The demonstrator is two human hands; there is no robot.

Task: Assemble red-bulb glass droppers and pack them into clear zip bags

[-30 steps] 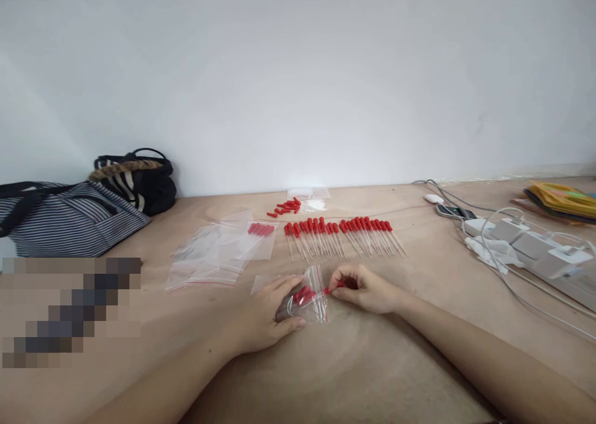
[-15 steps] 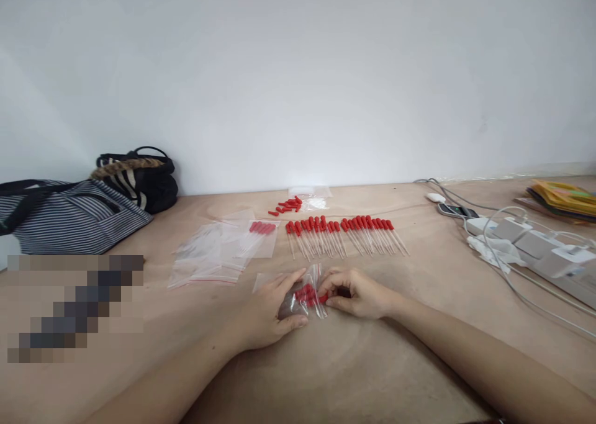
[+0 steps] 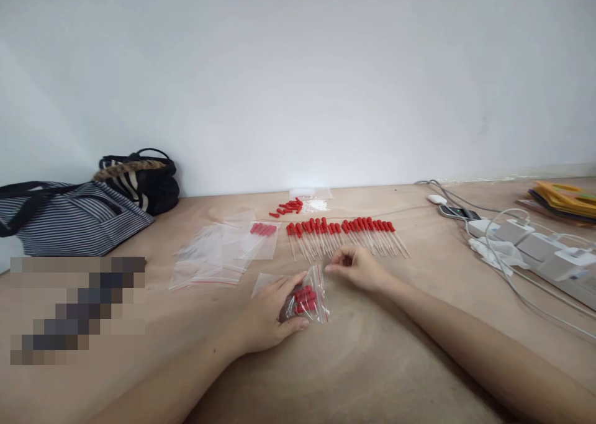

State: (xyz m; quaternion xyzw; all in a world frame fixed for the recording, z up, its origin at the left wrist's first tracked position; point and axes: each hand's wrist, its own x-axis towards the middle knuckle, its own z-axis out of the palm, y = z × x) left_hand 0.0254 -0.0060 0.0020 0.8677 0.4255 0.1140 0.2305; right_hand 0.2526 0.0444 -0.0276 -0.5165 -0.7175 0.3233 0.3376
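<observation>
Thumb and fingers of my left hand (image 3: 277,309) hold a clear zip bag (image 3: 321,281) from its left side, against the table. Inside the bag lie several droppers (image 3: 305,298) with red bulbs; my hand covers their other ends. Above and right of the bag's red-lined mouth is my right hand (image 3: 356,269), its fingers curled together, and I see nothing in them. Just beyond it, red-bulbed droppers with thin clear tubes (image 3: 372,231) lie in a row. A filled zip bag (image 3: 267,250) rests at left, beside a stack of flat zip bags (image 3: 205,262).
Loose red bulbs (image 3: 289,207) and a bag of thin tubes (image 3: 316,205) lie near the wall. Chargers with cables on a power strip (image 3: 535,244) and yellow packets (image 3: 565,197) are at right. A striped bag (image 3: 79,219) and a black bag (image 3: 158,188) stand at left.
My right hand has let go of a red-bulbed dropper at the bag's mouth and moved up, away from the bag. The dropper is now inside the bag. My left hand stays in place.
</observation>
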